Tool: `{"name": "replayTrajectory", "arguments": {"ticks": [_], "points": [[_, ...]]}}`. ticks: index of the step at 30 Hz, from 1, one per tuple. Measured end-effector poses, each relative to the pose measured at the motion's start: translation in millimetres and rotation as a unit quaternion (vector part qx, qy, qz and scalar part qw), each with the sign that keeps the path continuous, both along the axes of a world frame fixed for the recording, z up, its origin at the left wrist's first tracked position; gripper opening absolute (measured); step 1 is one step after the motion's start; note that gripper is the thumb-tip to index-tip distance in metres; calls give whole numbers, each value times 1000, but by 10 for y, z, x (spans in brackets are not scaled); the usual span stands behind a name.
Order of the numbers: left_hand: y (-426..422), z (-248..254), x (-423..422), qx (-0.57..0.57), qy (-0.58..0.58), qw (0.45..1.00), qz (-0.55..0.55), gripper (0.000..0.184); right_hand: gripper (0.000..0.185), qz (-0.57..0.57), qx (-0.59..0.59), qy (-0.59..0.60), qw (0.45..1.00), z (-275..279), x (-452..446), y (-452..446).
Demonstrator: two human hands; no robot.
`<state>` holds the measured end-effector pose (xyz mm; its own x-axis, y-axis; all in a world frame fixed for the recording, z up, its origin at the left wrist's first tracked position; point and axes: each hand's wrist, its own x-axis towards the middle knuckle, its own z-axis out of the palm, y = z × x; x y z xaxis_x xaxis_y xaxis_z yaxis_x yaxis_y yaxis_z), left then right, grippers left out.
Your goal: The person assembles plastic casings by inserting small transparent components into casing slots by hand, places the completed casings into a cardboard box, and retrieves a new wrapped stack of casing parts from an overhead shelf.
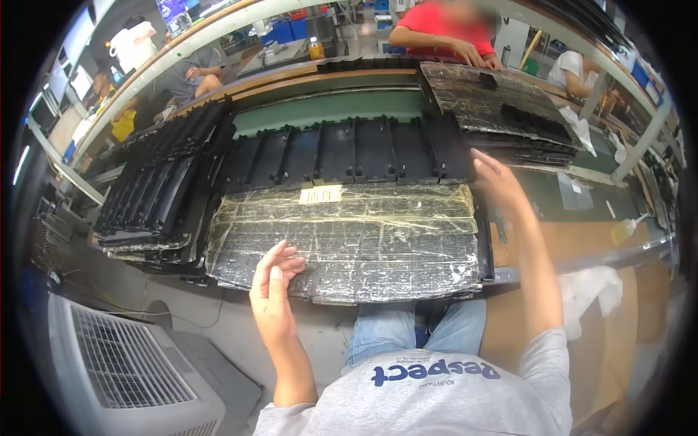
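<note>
In front of me lies a flat panel [356,247] wrapped in clear, yellowish film, with a small paper label [321,194] near its far edge. Behind it, a black plastic ribbed tray [334,150] with small posts along its edges lies flat. My left hand [276,283] is over the near left part of the wrapped panel, thumb and fingers apart, holding nothing. At the right edge of the black tray is my right hand [498,182], its fingers extended; contact with the edge is hard to judge.
Black ribbed trays [156,189] are stacked at left. Another stack of film-wrapped panels [494,102] stands at back right. A small bottle of yellowish liquid [623,231] and white cloth [592,294] are at right. A person in red [447,33] works across the bench.
</note>
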<state>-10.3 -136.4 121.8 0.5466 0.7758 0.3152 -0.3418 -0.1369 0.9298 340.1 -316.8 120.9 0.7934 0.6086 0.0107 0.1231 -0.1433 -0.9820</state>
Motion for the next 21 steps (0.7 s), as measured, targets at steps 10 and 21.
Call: {"name": "replayTrajectory", "arguments": {"ticks": [10, 21], "points": [[-47, -39, -18, 5, -8, 1000, -7, 34, 49, -74, -50, -44, 995, -62, 196, 139], [-265, 118, 474, -62, -40, 992, -106, 65, 50, -17, 66, -77, 995, 613, -1433, 205]]}}
